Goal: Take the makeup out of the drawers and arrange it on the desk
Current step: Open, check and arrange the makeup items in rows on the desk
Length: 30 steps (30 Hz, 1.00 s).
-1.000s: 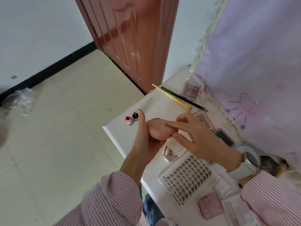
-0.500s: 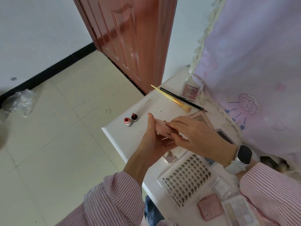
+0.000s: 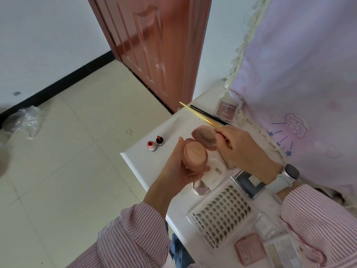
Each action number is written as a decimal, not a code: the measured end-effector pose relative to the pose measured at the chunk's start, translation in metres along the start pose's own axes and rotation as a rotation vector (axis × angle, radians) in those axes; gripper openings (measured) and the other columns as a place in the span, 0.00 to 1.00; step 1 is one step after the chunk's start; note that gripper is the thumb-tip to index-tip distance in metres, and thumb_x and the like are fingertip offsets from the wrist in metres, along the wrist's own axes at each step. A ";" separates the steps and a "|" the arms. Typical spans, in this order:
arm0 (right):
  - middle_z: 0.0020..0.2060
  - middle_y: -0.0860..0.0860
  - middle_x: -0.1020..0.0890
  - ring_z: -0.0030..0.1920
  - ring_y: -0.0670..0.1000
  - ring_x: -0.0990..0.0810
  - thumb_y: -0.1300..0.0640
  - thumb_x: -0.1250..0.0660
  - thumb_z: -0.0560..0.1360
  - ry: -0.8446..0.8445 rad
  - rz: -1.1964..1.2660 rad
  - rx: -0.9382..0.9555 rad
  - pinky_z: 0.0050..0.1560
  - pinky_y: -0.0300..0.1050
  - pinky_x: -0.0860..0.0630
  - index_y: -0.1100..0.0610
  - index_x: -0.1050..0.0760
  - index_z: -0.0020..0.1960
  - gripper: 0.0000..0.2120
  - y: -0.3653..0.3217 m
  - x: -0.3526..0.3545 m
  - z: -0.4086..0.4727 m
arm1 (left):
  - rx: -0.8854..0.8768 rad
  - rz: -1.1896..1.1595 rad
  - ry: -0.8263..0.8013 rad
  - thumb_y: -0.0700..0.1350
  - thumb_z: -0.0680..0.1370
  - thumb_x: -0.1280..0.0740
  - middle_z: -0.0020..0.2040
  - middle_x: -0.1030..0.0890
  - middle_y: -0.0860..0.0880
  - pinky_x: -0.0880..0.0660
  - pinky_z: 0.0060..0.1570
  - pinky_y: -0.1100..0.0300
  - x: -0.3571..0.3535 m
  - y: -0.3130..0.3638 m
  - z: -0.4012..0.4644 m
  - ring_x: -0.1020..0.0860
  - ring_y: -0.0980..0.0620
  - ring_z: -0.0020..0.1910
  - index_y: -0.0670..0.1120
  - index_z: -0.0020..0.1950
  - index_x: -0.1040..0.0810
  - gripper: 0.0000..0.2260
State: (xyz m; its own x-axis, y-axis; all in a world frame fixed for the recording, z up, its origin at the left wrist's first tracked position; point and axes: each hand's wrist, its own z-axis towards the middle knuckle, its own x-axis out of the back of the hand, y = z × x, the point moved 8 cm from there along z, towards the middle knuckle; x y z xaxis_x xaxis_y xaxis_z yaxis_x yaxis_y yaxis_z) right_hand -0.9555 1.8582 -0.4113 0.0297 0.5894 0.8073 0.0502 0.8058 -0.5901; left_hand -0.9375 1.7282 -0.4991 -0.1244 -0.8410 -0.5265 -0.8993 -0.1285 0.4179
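- Lashes in rows fill the clear rectangular false-eyelash tray [image 3: 222,210] nearest the person, lying flat on the white desk [image 3: 139,161] beside a small pink square card [image 3: 250,251].
- Half a second ago the round pink powder compact [image 3: 195,156] was closed between both hands; now it is open above the desk's left part.
- The left hand [image 3: 177,169] curls its thumb and fingers round the compact's base, where a peach round puff with a centre crease lies.
- The right hand [image 3: 241,147], with a white smartwatch [image 3: 287,176] at the wrist, pinches the hinged pink lid [image 3: 204,137], which is tilted up and back.
- Two small red-capped bottles [image 3: 155,144] stand further left.
- Beyond lie a yellow-handled brush [image 3: 199,115], a thin black brush [image 3: 208,115], and a mauve square palette [image 3: 226,111] against the lilac curtain [image 3: 299,74].
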 end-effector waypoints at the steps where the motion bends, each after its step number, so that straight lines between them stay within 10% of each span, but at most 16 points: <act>1: 0.43 0.53 0.20 0.39 0.47 0.23 0.56 0.44 0.78 0.018 0.020 -0.046 0.43 0.36 0.25 0.62 0.24 0.54 0.14 0.005 0.002 0.001 | -0.020 -0.004 0.054 0.63 0.77 0.45 0.47 0.19 0.42 0.24 0.30 0.62 0.003 0.002 0.000 0.19 0.45 0.38 0.43 0.60 0.25 0.26; 5: 0.31 0.45 0.27 0.32 0.40 0.30 0.57 0.42 0.78 0.089 0.064 -0.217 0.34 0.26 0.33 0.59 0.22 0.47 0.11 0.020 0.011 0.006 | -0.185 0.058 0.267 0.55 0.79 0.42 0.46 0.21 0.45 0.23 0.32 0.59 0.015 0.017 0.001 0.20 0.48 0.38 0.44 0.62 0.29 0.18; 9: 0.32 0.54 0.22 0.34 0.52 0.26 0.55 0.42 0.77 0.132 0.153 -0.419 0.36 0.39 0.31 0.62 0.24 0.40 0.14 0.041 0.006 0.004 | -0.328 0.188 0.373 0.47 0.78 0.39 0.60 0.25 0.44 0.23 0.36 0.61 0.015 0.027 0.001 0.22 0.52 0.44 0.42 0.70 0.36 0.22; 15: 0.31 0.45 0.20 0.31 0.37 0.22 0.57 0.38 0.75 0.144 0.413 -0.589 0.36 0.30 0.29 0.56 0.23 0.38 0.09 0.039 -0.007 -0.003 | -0.728 1.062 0.565 0.40 0.78 0.41 0.71 0.38 0.48 0.37 0.63 0.60 -0.008 0.048 -0.022 0.37 0.50 0.67 0.45 0.74 0.41 0.23; 20: 0.31 0.49 0.19 0.25 0.35 0.24 0.59 0.35 0.74 0.108 0.604 -0.697 0.25 0.28 0.31 0.63 0.20 0.42 0.08 0.032 -0.026 -0.008 | -0.665 1.561 0.550 0.37 0.76 0.42 0.76 0.47 0.47 0.40 0.65 0.50 -0.012 0.039 -0.008 0.49 0.47 0.74 0.47 0.74 0.44 0.27; 24: 0.37 0.55 0.16 0.35 0.46 0.17 0.62 0.34 0.73 0.066 0.786 -0.747 0.38 0.36 0.20 0.63 0.20 0.43 0.05 0.032 -0.036 -0.014 | -0.694 1.617 0.554 0.39 0.75 0.39 0.76 0.45 0.44 0.38 0.65 0.47 -0.010 0.038 -0.007 0.47 0.46 0.75 0.45 0.72 0.38 0.25; 30: 0.34 0.51 0.20 0.34 0.49 0.24 0.51 0.40 0.77 0.089 0.334 -0.595 0.38 0.40 0.27 0.59 0.24 0.42 0.13 0.052 -0.010 -0.006 | -0.784 1.666 0.548 0.37 0.70 0.33 0.72 0.37 0.39 0.29 0.58 0.48 -0.007 0.034 -0.006 0.38 0.41 0.71 0.42 0.68 0.31 0.25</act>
State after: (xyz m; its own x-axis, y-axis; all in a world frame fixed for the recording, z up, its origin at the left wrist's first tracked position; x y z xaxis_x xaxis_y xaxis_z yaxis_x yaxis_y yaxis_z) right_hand -0.9472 1.8940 -0.4499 0.2191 0.7731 0.5953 0.5631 0.3980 -0.7242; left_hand -0.9644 1.7265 -0.4769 -0.2658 -0.3750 0.8881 0.3526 0.8196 0.4516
